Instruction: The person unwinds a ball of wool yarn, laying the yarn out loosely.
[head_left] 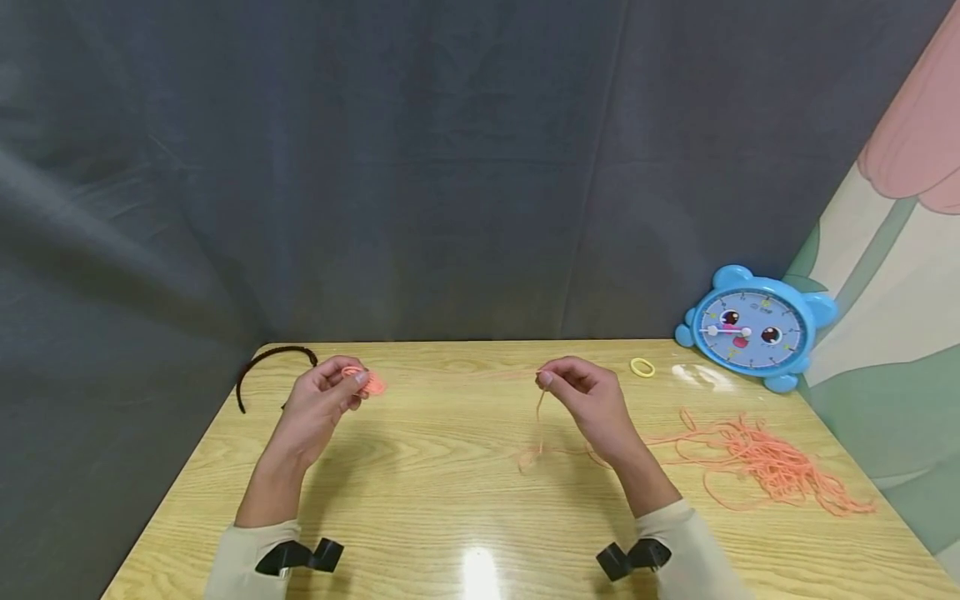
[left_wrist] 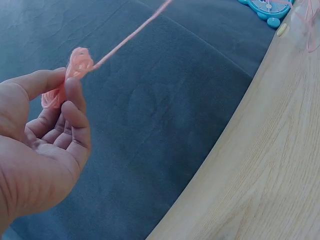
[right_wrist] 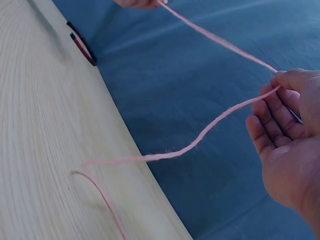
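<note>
My left hand pinches a small wound bundle of pink-orange yarn between thumb and fingers, above the left part of the table. From that bundle one strand runs taut toward the right. At the other end of it, my right hand pinches the strand between thumb and forefinger. Below the right hand the yarn hangs slack and reaches the tabletop. It leads on to a loose, tangled heap of the same yarn at the right side of the table.
A blue animal-shaped clock stands at the back right corner. Near it lies a yellow ring. A dark curved band lies at the back left of the wooden table. Behind hangs a dark grey curtain.
</note>
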